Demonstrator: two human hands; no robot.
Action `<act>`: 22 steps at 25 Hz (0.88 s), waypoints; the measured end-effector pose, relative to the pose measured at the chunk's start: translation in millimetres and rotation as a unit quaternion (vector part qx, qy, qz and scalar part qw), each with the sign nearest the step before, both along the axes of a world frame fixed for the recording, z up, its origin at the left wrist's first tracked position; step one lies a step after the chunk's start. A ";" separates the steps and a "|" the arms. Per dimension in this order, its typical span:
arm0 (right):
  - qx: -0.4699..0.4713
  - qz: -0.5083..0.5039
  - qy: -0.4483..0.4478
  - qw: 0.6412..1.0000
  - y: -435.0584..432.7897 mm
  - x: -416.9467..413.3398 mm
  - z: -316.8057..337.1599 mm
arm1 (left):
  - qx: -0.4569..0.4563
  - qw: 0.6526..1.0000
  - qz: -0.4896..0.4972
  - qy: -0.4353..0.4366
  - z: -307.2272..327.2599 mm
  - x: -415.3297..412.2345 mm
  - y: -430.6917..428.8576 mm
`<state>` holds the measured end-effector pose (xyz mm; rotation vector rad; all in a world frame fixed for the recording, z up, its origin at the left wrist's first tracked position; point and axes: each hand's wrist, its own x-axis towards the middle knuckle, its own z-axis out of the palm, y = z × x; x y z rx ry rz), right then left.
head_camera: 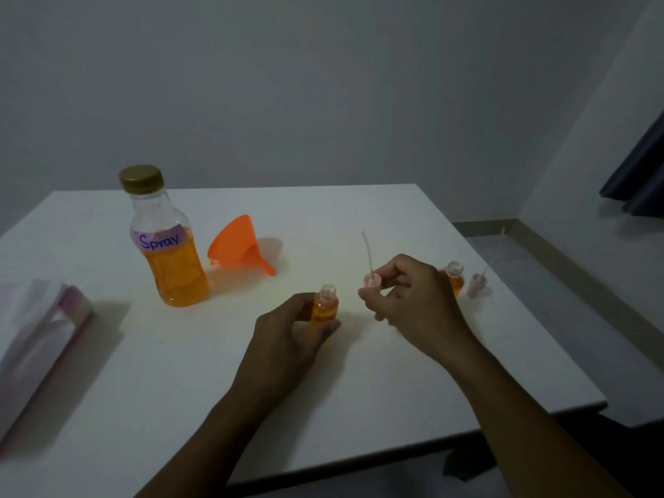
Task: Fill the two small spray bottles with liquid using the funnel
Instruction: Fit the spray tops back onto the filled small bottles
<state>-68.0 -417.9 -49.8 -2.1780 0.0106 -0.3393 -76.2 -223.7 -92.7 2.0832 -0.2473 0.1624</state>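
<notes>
Holding the near spray bottle upright, our left hand wraps fingers and thumb round its lower body. We cannot tell if the base touches the worktop. It looks orange-filled close to the shoulder, and the threaded neck is bare and open.

Our right hand pinches the pink pump cap at its collar, just right of that neck, with the dip tube pointing up and away.

Handling, as we judge it:
- **Near bottle:** small clear plastic, light even when full, and likely to give under a squeeze. With the neck open, a hard grip could push liquid out, so we hold it low and gently and keep the neck free. It may be slick if drips ran down, but none are visible.
- **Pump cap:** tiny and near weightless, with a thin, bendy tube. We take it by the collar, never the tube. It needs flipping so the tube feeds into the neck.

The second spray bottle stands behind our right hand, partly hidden. It is also orange-filled and uncapped, and easy to knock over. A second pump cap sits just beside it on the right.

The funnel lies on its side near the big bottle, which is labelled "Spray" and has its gold lid on. A clear packet lies far left.

Filling looks done; capping remains.
</notes>
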 end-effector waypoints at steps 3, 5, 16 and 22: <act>-0.035 0.023 -0.045 0.998 -6.1 -16.4 12.7 | -0.016 1.000 0.017 -0.018 -1.5 5.3 7.2; -0.086 0.024 -0.093 0.992 -11.7 -22.7 17.5 | -0.020 0.999 0.024 -0.019 -2.3 8.3 10.7; -0.182 0.055 -0.141 0.972 -11.7 -21.0 17.4 | -0.003 0.999 0.036 -0.028 -8.4 10.2 17.1; -0.212 0.124 -0.153 0.957 3.3 -10.5 18.9 | 0.033 0.998 0.001 -0.046 -5.8 5.4 11.1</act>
